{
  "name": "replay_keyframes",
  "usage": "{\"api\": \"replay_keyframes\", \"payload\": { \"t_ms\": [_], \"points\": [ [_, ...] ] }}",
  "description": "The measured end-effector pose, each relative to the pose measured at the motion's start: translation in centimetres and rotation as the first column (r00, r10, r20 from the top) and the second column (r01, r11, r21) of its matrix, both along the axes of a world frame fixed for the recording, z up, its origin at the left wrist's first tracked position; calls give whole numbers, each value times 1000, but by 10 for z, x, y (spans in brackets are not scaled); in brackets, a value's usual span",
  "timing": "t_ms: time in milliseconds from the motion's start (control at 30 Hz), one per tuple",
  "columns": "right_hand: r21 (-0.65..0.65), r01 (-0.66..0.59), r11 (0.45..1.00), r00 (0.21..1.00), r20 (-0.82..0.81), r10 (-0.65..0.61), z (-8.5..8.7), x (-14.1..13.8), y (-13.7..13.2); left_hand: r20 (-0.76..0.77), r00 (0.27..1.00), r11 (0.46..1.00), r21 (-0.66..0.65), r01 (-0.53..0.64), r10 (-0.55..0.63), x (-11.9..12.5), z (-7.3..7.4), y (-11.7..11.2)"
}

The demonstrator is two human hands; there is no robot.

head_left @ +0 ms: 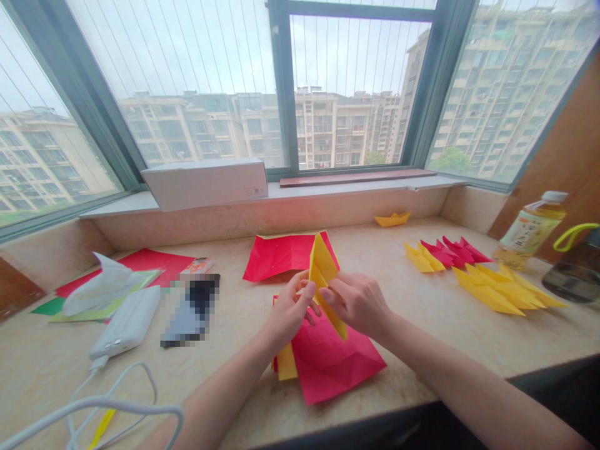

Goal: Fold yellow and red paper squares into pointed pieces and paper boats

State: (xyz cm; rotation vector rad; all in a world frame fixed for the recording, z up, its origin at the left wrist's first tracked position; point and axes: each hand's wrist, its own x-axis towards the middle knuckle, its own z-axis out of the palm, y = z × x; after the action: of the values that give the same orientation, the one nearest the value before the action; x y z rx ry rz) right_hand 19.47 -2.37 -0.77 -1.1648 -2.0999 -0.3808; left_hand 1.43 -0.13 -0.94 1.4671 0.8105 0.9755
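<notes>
The yellow folded paper (322, 262) stands steeply between the fingers of the left hand (291, 312) and right hand (362, 304), both pinching it, above the red sheet (340, 365) beneath them — uneven tugging could tear it, or a loose pinch skew its folds.

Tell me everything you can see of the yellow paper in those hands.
The yellow paper looks folded and creased, narrow, with a pointed top. It is held tilted between the left hand and right hand, which grip and partly cover it. Its lower end overlaps the pink sheet in view; whether they touch is unclear.
</notes>
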Motion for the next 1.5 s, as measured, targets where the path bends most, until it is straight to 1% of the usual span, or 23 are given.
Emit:
{"api": "replay_keyframes", "payload": {
  "t_ms": [100, 167, 267, 333, 367, 433, 533, 600, 633, 733, 833, 1000, 1133, 1200, 1333, 1433, 1500],
  "points": [
    [-46, -42, 998, 994, -99, 37, 3, 1, -2, 33, 998, 995, -77, -58, 61, -3, 1, 4],
    [-69, -50, 996, 984, -173, 38, 3, 2, -1, 40, 994, 990, -107, -94, 99, -5, -1, 7],
    [-152, -19, 988, 943, -332, -33, 2, 3, 4, 26, 992, 986, -110, -123, 126, -6, -4, 10],
    [-243, -9, 970, 888, -448, -104, 1, 4, 9, 7, 993, 988, -101, -112, 114, -7, -6, 11],
    [-292, -30, 956, 860, -494, -124, -1, 4, 11, -1, 995, 990, -93, -104, 104, -6, -7, 11],
    [-380, -127, 916, 813, -569, -123, -3, 4, 15, -14, 997, 994, -71, -78, 78, -6, -7, 9],
    [-455, -335, 825, 757, -651, -52, -8, 1, 18, -41, 999, 999, -42, -30, 29, -4, -5, 6],
    [-477, -392, 787, 748, -663, -30, -11, -1, 19, -66, 998, 999, -40, -14, 11, -3, -5, 4],
    [-485, -387, 784, 753, -657, -35, -11, -2, 19, -77, 997, 999, -44, -10, 7, -2, -5, 2],
    [-487, -311, 816, 779, -623, -75, -12, -3, 19, -92, 996, 998, -58, -7, 2, -1, -5, 0],
    [-454, -259, 852, 795, -602, -79, -11, -2, 19, -104, 995, 999, -34, -3, 0, -1, -3, -1],
    [-451, -244, 858, 810, -582, -76, -13, -4, 17, -136, 991, 998, 54, 16, -9, 0, 0, -4],
    [-431, -250, 867, 826, -562, -41, -12, -7, 14, -148, 989, 988, 153, -5, 28, 3, 0, -7],
    [-437, -232, 869, 836, -546, -52, -11, -7, 13, -142, 989, 990, 142, -10, 31, 5, 0, -8],
    [-437, -200, 877, 854, -516, -63, -11, -6, 16, -108, 994, 997, 72, -24, 32, 4, -1, -6],
    [-395, -160, 905, 869, -492, -61, -10, -2, 16, -98, 988, 993, 31, -116, 119, 0, -2, 2],
    [-359, -170, 918, 892, -452, -11, -9, 0, 14, -88, 974, 977, -20, -213, 211, -5, -2, 8]
  ]
}}
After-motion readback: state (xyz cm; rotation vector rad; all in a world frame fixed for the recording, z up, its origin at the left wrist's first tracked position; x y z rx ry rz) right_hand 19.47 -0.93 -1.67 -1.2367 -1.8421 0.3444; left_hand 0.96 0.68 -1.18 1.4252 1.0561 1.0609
